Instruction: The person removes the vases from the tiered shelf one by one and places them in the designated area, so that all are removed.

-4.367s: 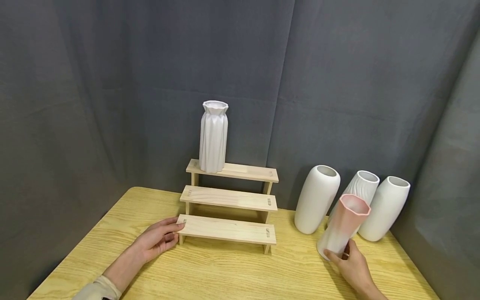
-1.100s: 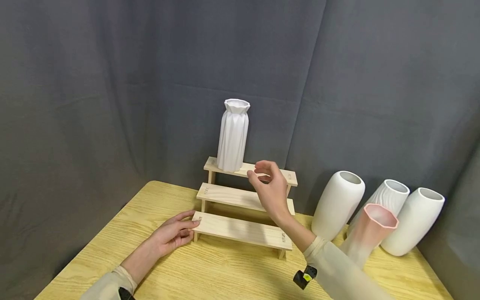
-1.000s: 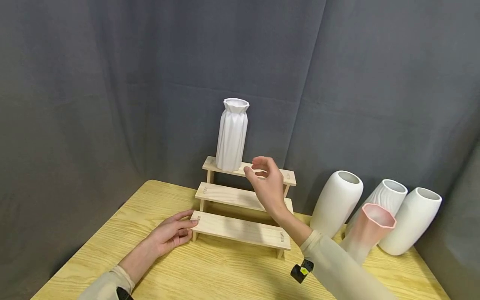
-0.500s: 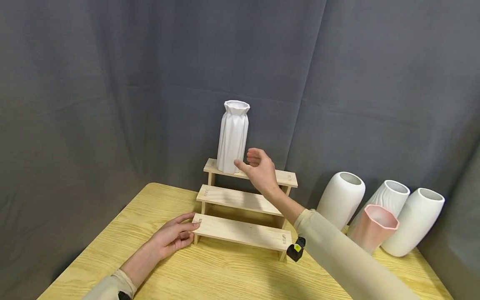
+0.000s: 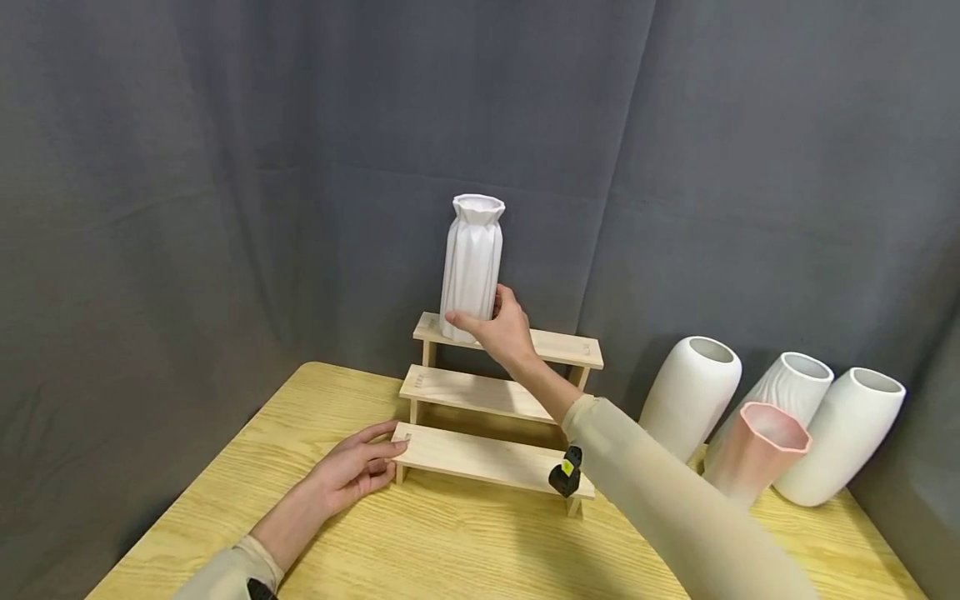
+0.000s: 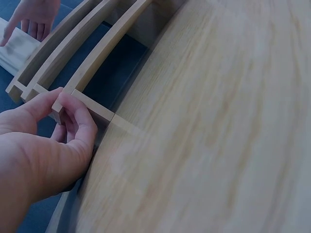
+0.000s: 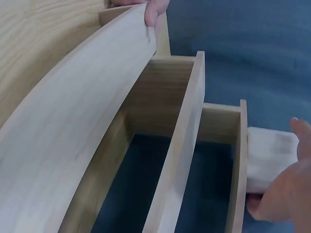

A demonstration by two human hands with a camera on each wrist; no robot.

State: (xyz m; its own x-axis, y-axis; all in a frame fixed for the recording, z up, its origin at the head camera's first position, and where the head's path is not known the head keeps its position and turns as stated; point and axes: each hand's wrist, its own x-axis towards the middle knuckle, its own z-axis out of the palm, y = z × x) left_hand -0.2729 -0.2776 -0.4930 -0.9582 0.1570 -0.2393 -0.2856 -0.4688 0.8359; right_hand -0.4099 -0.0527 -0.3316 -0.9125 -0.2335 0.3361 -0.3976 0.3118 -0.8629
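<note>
A white pleated vase (image 5: 472,258) with a flared, scalloped rim stands upright at the left of the top step of a three-step wooden display stand (image 5: 480,457). My right hand (image 5: 504,329) grips its lower part, thumb across the front and fingers round the far side. In the right wrist view, the vase's pale side (image 7: 269,153) shows between that thumb and fingers. My left hand (image 5: 352,473) pinches the left end of the stand's lowest board, as the left wrist view shows with the thumb and forefinger (image 6: 80,121) on the board's end.
To the right on the wood-grain table (image 5: 450,550) stand a smooth white vase (image 5: 690,396), a swirl-ribbed white vase (image 5: 798,387), another smooth white vase (image 5: 843,437) and a pink-to-white faceted vase (image 5: 757,454). A grey curtain (image 5: 300,167) hangs close behind the stand.
My right hand, on the pink vase at first, has let it go, crossed left over the stand and taken hold of the white pleated vase. The left hand keeps its place on the stand.
</note>
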